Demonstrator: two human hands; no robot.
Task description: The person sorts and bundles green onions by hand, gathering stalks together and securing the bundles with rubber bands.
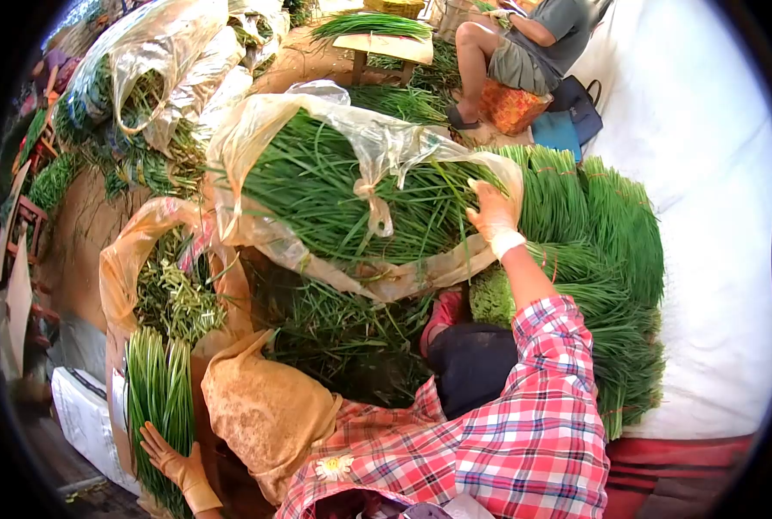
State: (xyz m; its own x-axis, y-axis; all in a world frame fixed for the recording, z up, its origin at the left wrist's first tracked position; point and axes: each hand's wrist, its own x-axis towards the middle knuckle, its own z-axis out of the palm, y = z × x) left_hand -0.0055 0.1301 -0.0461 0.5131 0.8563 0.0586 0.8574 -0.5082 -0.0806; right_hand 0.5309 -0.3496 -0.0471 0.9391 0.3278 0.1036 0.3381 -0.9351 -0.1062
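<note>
My left hand [178, 464], in a pale glove, lies on an upright bundle of long green stalks [156, 381] at the lower left, its fingers spread. At the right end of a large clear plastic bag [442, 275] is my right hand [492, 212], also gloved. Its thumb and a fingertip are apart at the edge of the loose green stalks [334, 186] in the bag; the other fingers are partly hidden. Stacked, tied green bundles [619, 233] stand just right of that hand.
A second bag [122, 277] holds short cut pieces. Loose leaves [342, 337] lie between the bags and my legs. Another person [533, 43] sits at the top right beside a low table [386, 45]. More bagged greens [152, 73] stand at the upper left.
</note>
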